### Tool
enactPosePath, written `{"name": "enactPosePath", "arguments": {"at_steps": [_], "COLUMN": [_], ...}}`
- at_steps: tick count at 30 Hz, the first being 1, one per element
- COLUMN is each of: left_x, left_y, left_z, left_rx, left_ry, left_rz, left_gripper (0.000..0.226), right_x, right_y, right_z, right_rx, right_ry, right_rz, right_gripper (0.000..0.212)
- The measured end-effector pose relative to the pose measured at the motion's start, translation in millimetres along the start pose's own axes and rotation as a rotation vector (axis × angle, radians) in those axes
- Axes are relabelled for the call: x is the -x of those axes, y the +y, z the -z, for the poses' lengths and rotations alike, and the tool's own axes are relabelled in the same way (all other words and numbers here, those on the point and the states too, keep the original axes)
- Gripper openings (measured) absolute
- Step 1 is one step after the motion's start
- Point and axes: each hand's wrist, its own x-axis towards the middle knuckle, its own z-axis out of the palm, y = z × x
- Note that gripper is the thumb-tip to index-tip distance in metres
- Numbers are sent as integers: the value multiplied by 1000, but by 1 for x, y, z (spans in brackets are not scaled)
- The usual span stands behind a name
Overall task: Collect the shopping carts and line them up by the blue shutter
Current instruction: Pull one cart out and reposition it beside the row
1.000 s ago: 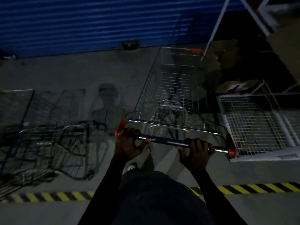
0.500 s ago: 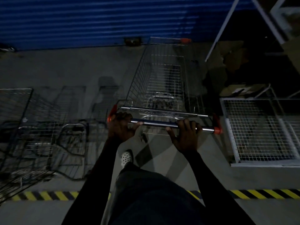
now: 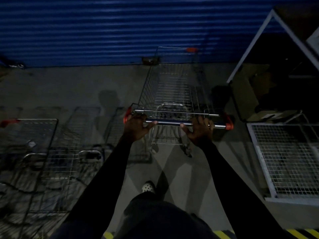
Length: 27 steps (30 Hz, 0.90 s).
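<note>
We have the shopping cart (image 3: 174, 94) straight ahead at twelve o'clock, its wire basket pointing away from us with the far end up against the base of the blue shutter (image 3: 120, 26). An orange corner cap marks the front rim, and orange caps sit at both ends of the handle bar (image 3: 169, 122).

Our left hand (image 3: 136, 126) grips the handle bar near its left end, fingers curled over the top and thumb tucked along the bar. Our right hand (image 3: 198, 131) holds the bar toward the right end, fingers wrapped over it and thumb reaching in underneath; a ring shows on one finger. Both arms, in dark sleeves, are stretched forward.

At about nine o'clock another shopping cart (image 3: 29, 152) stands to our left, with an orange cap on its near corner; its wire frame and its shadows overlap on the concrete floor (image 3: 72, 87), so we cannot tell in the dim light how many carts stand there.

At three o'clock sits a white wire-mesh cage (image 3: 284, 161), close beside our cart's right side. Beyond it, at about two o'clock, a white metal frame (image 3: 250, 49) leans up across dark boxes.

At six o'clock a white perforated shoe (image 3: 148, 186) steps forward, and a yellow-and-black hazard stripe (image 3: 300, 233) runs along the floor by us.
</note>
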Motion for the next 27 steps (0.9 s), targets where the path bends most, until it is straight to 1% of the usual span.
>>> {"name": "enactPosePath", "arguments": {"at_steps": [4,6,9,11,13,15,17,19,20,21,23,24,25,27], "left_x": [-14,-18,-21,-20,-15,-6,11,31,41,52,82,100,117,143], "left_y": [-43,-64,-97,-114,-127,-135,-140,-143,-145,-145,-153,-153,-154,-144], "left_z": [2,4,8,14,22,34,47,60,65,69,76,81,86,118], "left_rx": [33,10,11,20,-18,-19,-23,-28,-34,-45,-31,-5,56,491], "left_ry": [20,20,19,-31,-43,-62,-112,-212,-266,-282,-320,-347,-329,-346], "left_rz": [8,-1,4,13,19,48,92,128,155,169,219,243,264,488], "left_gripper": [60,60,64,66,66,74,75,74,77,82,95,102,105,105], "right_x": [-23,-31,-39,-43,-47,-47,-41,-31,-25,-17,1,13,26,55], "right_y": [-37,-55,-86,-105,-121,-134,-146,-159,-166,-172,-185,-192,-199,-211], "right_z": [-23,-31,-44,-47,-46,-42,-34,-25,-19,-13,0,6,12,26], "right_rx": [15,15,3,-9,-33,-54,-47,-32,-30,-32,-32,-29,-30,-40], "right_ry": [-32,-15,-46,-147,-318,-428,-471,-522,-549,-575,-608,-625,-644,-656], "right_rz": [9,17,-3,-40,-81,-101,-88,-66,-58,-55,-35,-18,-4,15], "right_gripper": [59,57,63,73,83,90,95,99,101,102,97,92,89,96]}}
